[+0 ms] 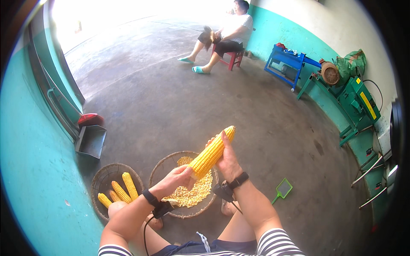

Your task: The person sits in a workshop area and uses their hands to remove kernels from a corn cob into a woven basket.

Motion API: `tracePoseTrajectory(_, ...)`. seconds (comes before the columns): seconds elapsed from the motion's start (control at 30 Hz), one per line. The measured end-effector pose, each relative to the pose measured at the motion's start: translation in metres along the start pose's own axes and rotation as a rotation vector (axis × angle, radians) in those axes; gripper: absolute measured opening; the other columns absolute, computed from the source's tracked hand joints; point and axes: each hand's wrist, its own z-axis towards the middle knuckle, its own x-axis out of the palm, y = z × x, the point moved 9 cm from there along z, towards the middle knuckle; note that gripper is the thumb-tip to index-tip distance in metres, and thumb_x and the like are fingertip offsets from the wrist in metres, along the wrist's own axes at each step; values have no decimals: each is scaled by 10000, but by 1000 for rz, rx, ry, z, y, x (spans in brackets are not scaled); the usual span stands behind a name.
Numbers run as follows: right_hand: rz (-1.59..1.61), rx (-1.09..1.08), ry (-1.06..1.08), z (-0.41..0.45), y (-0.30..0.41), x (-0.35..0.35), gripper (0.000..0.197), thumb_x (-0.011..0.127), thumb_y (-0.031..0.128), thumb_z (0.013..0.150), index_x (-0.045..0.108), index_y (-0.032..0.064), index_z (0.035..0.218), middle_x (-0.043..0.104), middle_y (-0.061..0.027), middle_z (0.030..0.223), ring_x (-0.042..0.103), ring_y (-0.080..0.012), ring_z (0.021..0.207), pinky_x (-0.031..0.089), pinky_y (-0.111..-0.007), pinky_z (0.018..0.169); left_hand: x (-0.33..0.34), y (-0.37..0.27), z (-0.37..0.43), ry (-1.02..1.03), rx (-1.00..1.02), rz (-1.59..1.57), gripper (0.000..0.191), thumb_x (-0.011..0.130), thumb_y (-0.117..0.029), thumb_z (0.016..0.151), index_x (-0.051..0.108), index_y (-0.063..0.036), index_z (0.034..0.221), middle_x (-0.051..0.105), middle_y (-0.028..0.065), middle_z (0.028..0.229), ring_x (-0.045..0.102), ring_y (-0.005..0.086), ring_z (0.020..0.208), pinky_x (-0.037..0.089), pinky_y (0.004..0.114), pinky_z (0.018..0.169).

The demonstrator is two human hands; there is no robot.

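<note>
An ear of yellow corn (209,156) is held slantwise in both hands above a round woven basket (153,166). My right hand (226,160) grips its upper half, thumb along the kernels. At the lower end, the fingers of my left hand (179,179) hold the butt. Loose corn kernels (192,195) lie spread in the basket beneath. To the left stands a smaller woven basket (96,182) with several ears of corn (129,185), one leaning higher than the others. Black straps with small devices sit on both wrists.
A green fly swatter (284,188) lies on the floor at right. A metal dustpan (92,140) stands by the left wall. Farther off, a person (235,32) sits on a red stool (231,60). A blue metal stand (283,65) and a green machine (358,100) line the right wall.
</note>
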Motion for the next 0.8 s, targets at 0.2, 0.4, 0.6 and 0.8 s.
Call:
tracePoseTrajectory(0.2, -7, -58, 153, 36, 13, 19, 555, 1107, 536, 1086, 749, 162, 1287, 839, -65, 1139, 868, -292, 1101, 764, -529, 1060, -9, 3, 4, 5, -14, -28, 571, 588, -597, 1408, 744, -71, 1567, 830, 47, 1182, 810, 179, 988, 705, 402, 982)
tracePoseTrajectory(0.4, -42, -108, 218, 23, 4, -3, 538, 1107, 520, 1090, 743, 171, 1278, 838, -67, 1141, 871, -294, 1097, 767, -535, 1042, -13, -4, 6, 33, -2, -28, 554, 570, -560, 1423, 723, -64, 1618, 822, 49, 1188, 811, 177, 994, 718, 401, 996)
tracePoseTrajectory(0.6, -10, -62, 78, 15, -3, -1, 525, 1109, 507, 1090, 757, 166, 1279, 845, -64, 1147, 876, -292, 1093, 765, -531, 1040, -12, 1, 4, 65, 2, -106, 544, 591, -543, 1419, 691, -68, 1666, 817, 65, 1234, 819, 187, 996, 722, 412, 999)
tracePoseTrajectory(0.8, -35, -42, -15, 5, -4, -5, 550, 1099, 527, 1094, 768, 141, 1302, 852, -76, 1142, 865, -281, 1113, 757, -529, 1088, -10, 8, 9, 78, -28, -142, 598, 671, -594, 1350, 680, -85, 1664, 820, 77, 1248, 832, 202, 990, 723, 416, 985)
